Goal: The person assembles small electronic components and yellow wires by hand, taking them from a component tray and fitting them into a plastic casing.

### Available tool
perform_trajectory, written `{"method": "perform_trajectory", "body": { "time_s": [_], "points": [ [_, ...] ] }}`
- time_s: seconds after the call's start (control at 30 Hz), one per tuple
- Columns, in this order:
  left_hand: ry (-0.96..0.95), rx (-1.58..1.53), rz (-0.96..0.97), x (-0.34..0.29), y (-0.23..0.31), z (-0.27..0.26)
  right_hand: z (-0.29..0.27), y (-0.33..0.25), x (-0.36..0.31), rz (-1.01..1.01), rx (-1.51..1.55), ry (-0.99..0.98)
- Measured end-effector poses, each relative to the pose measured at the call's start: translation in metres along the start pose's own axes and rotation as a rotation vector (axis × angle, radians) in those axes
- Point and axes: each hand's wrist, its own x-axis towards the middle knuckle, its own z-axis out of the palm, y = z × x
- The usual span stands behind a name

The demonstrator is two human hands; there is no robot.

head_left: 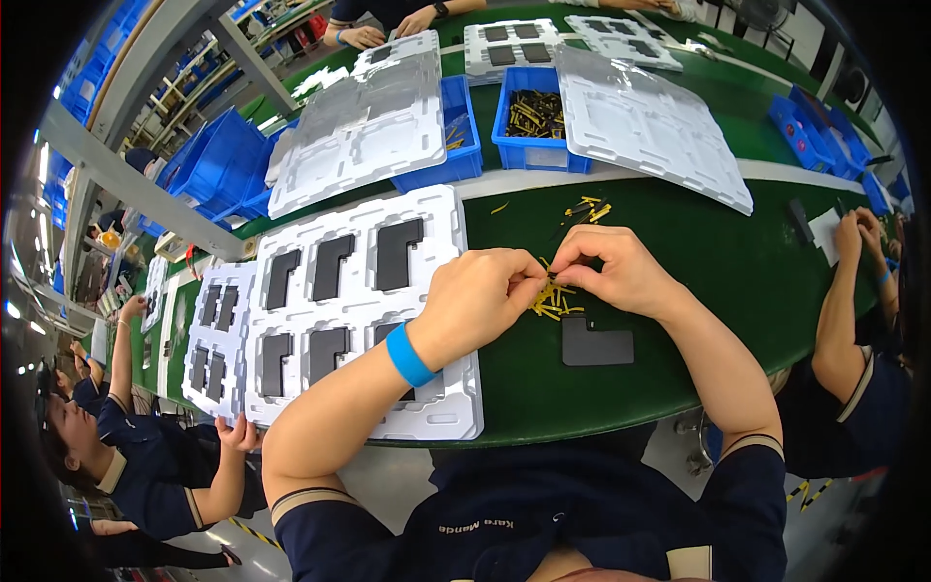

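Note:
My left hand, with a blue band at its wrist, and my right hand meet in front of me. Both pinch with thumb and forefinger at something small, mostly hidden by the fingertips. Just below them lies a pile of small yellow strips on the green table. Nearer to me, a black L-shaped flat part rests on the table. To the left a white moulded tray holds several black L-shaped parts. My left forearm crosses above this tray and covers some of its parts.
Beyond my hands lie more yellow and black strips. A blue bin of strips stands behind, between propped white trays. Co-workers sit at the left, right and far side; one right-hand worker's arm reaches over the green table.

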Motion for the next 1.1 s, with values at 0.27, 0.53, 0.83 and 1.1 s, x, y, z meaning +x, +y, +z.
{"method": "perform_trajectory", "body": {
  "time_s": [0.27,0.53,0.83,1.1],
  "points": [
    [-0.007,0.001,-0.053,-0.001,0.005,-0.002,0.002,-0.002,0.000,-0.030,-0.008,-0.007],
    [0.063,0.130,0.028,-0.003,0.000,0.002,0.001,0.005,-0.001,0.042,0.284,0.148],
    [0.057,0.213,0.086,-0.007,-0.003,0.005,-0.074,0.024,-0.001,-0.119,-0.544,0.631],
    [0.073,0.175,0.125,-0.007,-0.003,0.006,-0.118,0.058,-0.025,0.063,-0.897,0.508]
  ]
}}
